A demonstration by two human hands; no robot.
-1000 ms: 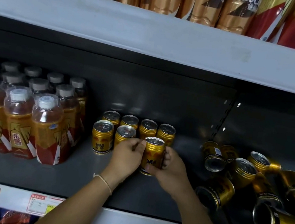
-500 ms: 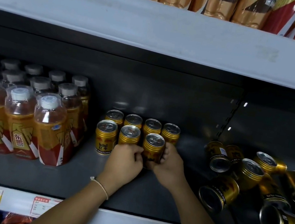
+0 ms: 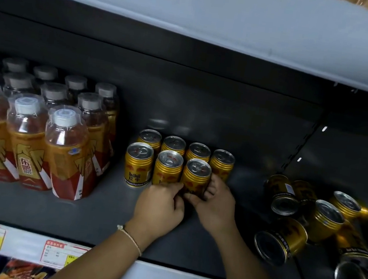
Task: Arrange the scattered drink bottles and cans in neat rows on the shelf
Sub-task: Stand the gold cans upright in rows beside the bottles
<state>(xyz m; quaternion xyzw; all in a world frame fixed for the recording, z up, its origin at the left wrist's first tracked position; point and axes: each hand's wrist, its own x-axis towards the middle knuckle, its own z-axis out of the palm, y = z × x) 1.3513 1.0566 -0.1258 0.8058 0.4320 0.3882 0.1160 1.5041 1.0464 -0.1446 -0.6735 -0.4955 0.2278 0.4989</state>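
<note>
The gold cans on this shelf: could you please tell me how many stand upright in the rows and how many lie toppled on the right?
Upright gold cans: 7, four in the back row and three in front, the hands around the rightmost front can.
Toppled gold cans: at least 8, as the pile overlaps and runs past the frame edge.
Total: at least 15.

— What colours do we have on the cans [image 3: 167, 168]?
— We see gold ribbed sides, silver tops, red marks and a dark band at the foot of each
— And our bottles [image 3: 65, 153]?
— We make out amber drink, gold and red labels with white edging, pale grey caps
— The shelf [image 3: 50, 210]?
— We see dark grey, with a light grey front rail carrying white, red and yellow price tags [image 3: 60, 255]
</note>
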